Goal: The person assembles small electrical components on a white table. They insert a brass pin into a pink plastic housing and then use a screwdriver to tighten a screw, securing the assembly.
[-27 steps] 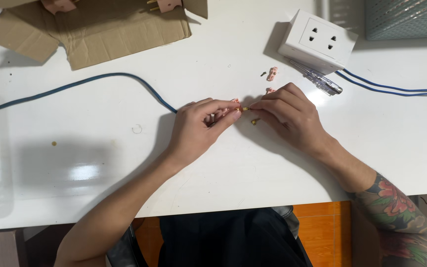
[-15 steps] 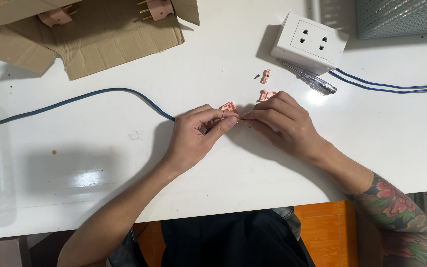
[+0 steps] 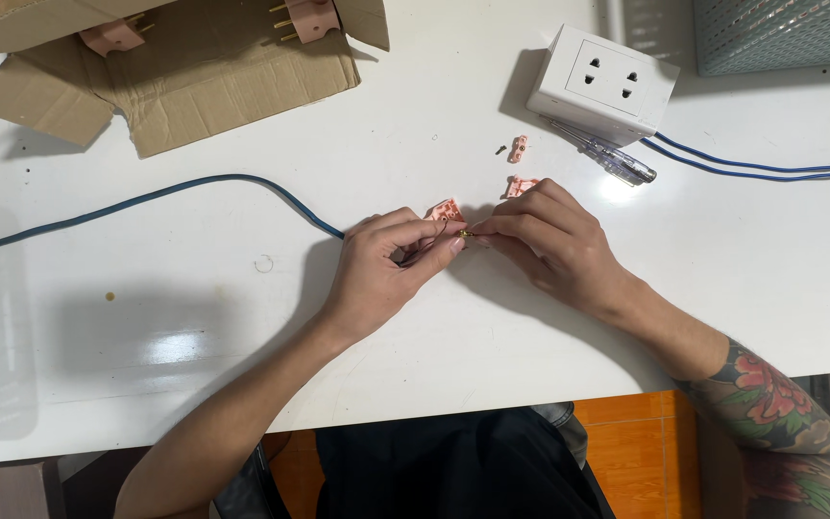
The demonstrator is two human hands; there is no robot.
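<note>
Left hand [image 3: 381,274]: closed on a small pink plug part [image 3: 444,210], which is pinched between thumb and fingertips near the middle of the white table [image 3: 194,317]. The end of a dark blue cable [image 3: 146,200] is seen running into this hand from the left.

Right hand [image 3: 549,240]: fingertips pressed together on a tiny brass-coloured piece [image 3: 463,233], held against the pink plug part; what the piece is cannot be told.

Change against the earlier frames: a second ago the two hands were closed over the work and the pink plug part was hidden; it is now exposed above the left fingers. The hands are found at much the same place on the table, and the cable's curve is unaltered.

Items nearby, lying apart from the hands:
- second pink piece [image 3: 521,185], just beside the right knuckles;
- third pink piece [image 3: 518,148] with a small dark screw beside it, further up;
- clear-handled screwdriver [image 3: 607,157], laid against a white socket box [image 3: 602,83];
- two thin blue wires [image 3: 770,168], led from the box to the right edge;
- flattened cardboard box [image 3: 194,67] at upper left, carrying two pink plugs [image 3: 311,14] with brass pins;
- grey-green mesh basket [image 3: 785,34] at upper right.
</note>
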